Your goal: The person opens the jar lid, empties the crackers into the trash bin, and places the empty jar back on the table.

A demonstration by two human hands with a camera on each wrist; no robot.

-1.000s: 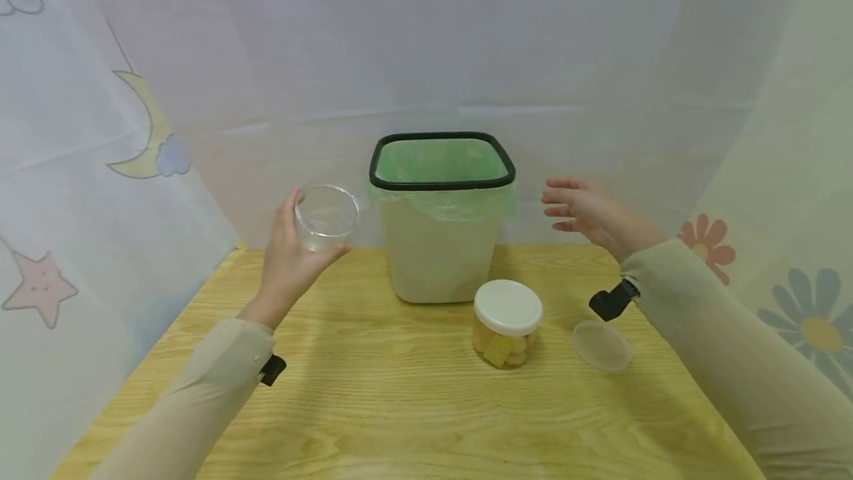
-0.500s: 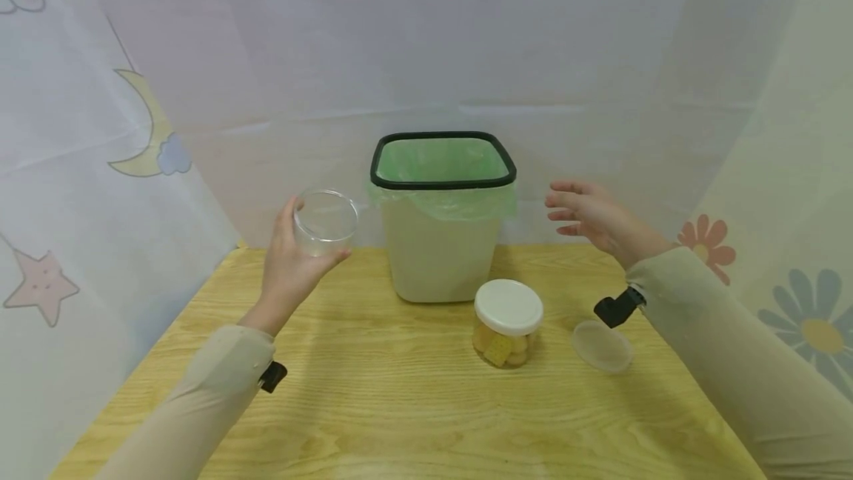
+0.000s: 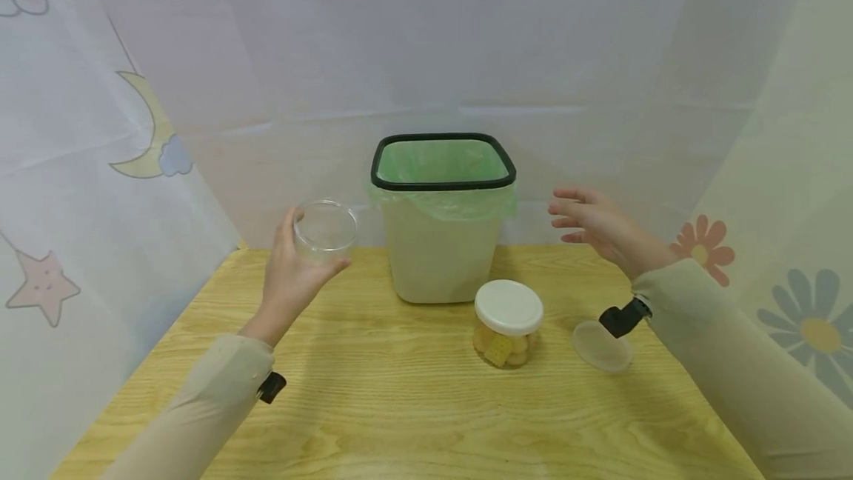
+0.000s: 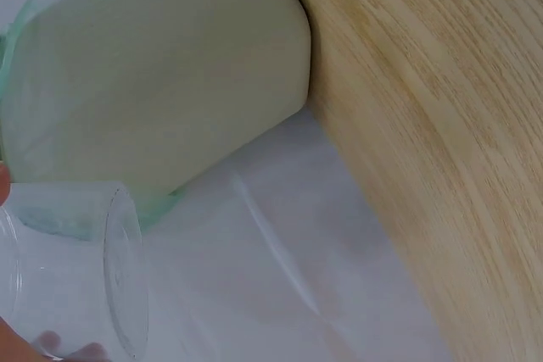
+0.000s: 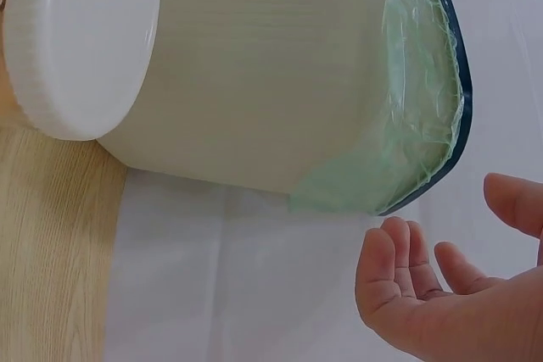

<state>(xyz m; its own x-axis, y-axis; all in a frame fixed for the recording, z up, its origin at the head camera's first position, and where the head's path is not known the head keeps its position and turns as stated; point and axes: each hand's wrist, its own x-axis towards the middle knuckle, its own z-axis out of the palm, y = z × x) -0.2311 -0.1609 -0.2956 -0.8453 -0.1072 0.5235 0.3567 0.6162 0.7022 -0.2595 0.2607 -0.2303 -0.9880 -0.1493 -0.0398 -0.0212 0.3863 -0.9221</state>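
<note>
My left hand [image 3: 290,276] grips a clear plastic cup [image 3: 326,232] around its side, held above the table left of the bin. In the left wrist view the see-through cup [image 4: 68,269] shows nothing inside, with fingertips visible through its wall. My right hand [image 3: 600,227] is raised to the right of the bin, holding nothing, its fingers loosely bent and apart. The right wrist view shows that hand [image 5: 450,286] close to the bin's dark rim. Between the hands stands a pale trash bin [image 3: 443,250], lined with a green bag [image 3: 443,161].
A jar [image 3: 508,324] of biscuits with a white screw lid stands in front of the bin. Right of it, a translucent round lid [image 3: 602,347] lies flat on the wooden table [image 3: 400,406]. Printed white cloth [image 3: 320,58] hangs behind and at both sides.
My left hand has lowered slightly with the cup. The right hand has drifted a little down and to the right. Bin, jar and lid have stayed put.
</note>
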